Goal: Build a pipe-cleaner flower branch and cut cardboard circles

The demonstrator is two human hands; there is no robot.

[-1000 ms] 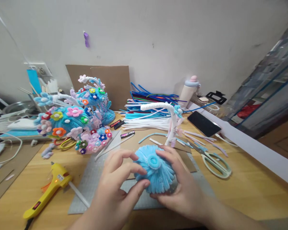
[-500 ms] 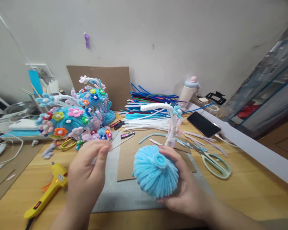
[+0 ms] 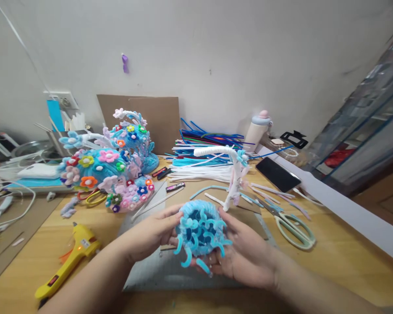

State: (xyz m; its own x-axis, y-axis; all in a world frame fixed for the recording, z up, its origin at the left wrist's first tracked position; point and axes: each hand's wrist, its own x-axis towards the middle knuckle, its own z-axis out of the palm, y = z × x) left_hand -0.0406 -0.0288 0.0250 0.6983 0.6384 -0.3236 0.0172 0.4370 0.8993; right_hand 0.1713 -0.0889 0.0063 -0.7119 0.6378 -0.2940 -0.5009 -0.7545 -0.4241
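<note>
Between my two hands is a light blue pipe-cleaner dome (image 3: pixel 201 231), its hollow side facing me and curled pipe-cleaner ends sticking out around the opening. My left hand (image 3: pixel 162 229) grips its left edge, while my right hand (image 3: pixel 237 244) wraps the right side and underside. Just behind the dome stands a white pipe-cleaner stem (image 3: pixel 237 179), bent over at the top, with a small blue flower on it. Below my hands lie a piece of cardboard (image 3: pixel 255 222) and a grey cutting mat (image 3: pixel 150 272).
A yellow glue gun (image 3: pixel 74 257) lies at left, and green-handled scissors (image 3: pixel 296 231) at right. Finished flower-covered lamps (image 3: pixel 98 168) stand back left. Bundled pipe cleaners (image 3: pixel 203 172), a phone (image 3: pixel 277 173) and a bottle (image 3: pixel 258 128) line the back.
The dome has been turned from its closed, ribbed outside to its hollow inside. My left hand, formerly raised apart from it, has come right and taken hold of its edge.
</note>
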